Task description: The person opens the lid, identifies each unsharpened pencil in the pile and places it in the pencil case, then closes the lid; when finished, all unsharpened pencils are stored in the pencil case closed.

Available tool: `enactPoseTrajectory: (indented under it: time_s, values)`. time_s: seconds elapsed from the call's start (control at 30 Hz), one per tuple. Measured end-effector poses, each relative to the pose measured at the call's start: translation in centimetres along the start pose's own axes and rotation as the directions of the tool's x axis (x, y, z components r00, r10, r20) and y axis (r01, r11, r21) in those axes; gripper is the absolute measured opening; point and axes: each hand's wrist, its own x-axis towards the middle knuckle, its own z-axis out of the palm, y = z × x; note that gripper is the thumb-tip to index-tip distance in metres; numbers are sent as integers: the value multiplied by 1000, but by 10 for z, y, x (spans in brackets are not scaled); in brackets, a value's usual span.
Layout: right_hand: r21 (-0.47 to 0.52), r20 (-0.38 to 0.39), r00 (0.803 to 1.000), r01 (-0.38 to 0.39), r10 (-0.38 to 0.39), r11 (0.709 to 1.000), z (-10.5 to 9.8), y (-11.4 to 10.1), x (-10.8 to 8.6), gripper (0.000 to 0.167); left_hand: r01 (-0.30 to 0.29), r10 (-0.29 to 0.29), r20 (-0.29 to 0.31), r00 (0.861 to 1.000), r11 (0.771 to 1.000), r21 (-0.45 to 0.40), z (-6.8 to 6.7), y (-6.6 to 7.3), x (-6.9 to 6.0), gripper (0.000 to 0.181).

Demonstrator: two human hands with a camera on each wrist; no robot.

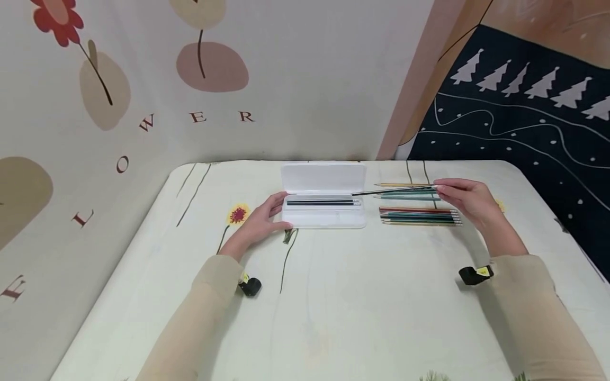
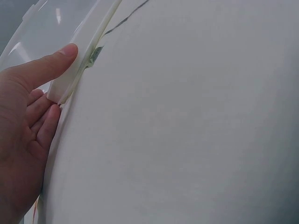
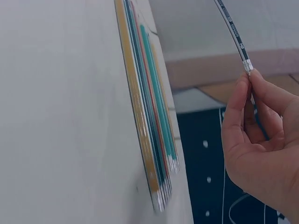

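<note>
Our right hand [image 1: 464, 198] pinches a slim black-and-silver pencil [image 1: 393, 191] by its silver-banded end; its long axis runs leftward to the open white plastic case [image 1: 324, 219], whose left side our nearer left hand [image 1: 263, 218] grips.

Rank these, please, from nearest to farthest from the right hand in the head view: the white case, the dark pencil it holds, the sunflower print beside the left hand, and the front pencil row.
1. Dark pencil: in the right hand.
2. Front pencil row: below and left of it.
3. White case: farther left, at the left hand.
4. Sunflower print: leftmost, past that hand.
</note>
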Motion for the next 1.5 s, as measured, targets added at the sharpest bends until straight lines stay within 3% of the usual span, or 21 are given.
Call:
enactPoseTrajectory:
  time_s: [0.07, 0.17, 0.4, 0.53, 0.83, 1.07, 1.5]
  values:
    - [-11, 1, 1000, 5, -5, 1000, 7, 1, 3, 16, 3, -3, -2, 1000, 1000, 2, 0, -1, 0, 90]
    - [-116, -11, 1000, 11, -12, 993, 18, 4, 7, 19, 9, -9, -6, 1000, 1000, 4, 1, 0, 0, 90]
    - [-382, -26, 1000, -13, 3, 924, 49, 10, 15, 45, 20, -20, -3, 1000, 1000, 14, 1, 3, -3, 90]
    - [-446, -16, 1000, -2, -6, 895, 64, 13, 19, 50, 8, -8, -2, 1000, 1000, 11, 0, 4, -2, 90]
    - [-486, 97, 994, 87, -46, 870, 93, 19, 28, 39, -3, 3, 6, 1000, 1000, 0, -2, 1, 0, 90]
    - [-431, 171, 982, 146, -79, 890, 117, 22, 32, 32, 0, 0, 3, 1000, 1000, 3, -1, 0, 0, 89]
    - [-566, 225, 972, 188, -69, 803, 139, 25, 37, 26, -13, 13, 4, 1000, 1000, 6, -1, 2, -2, 88]
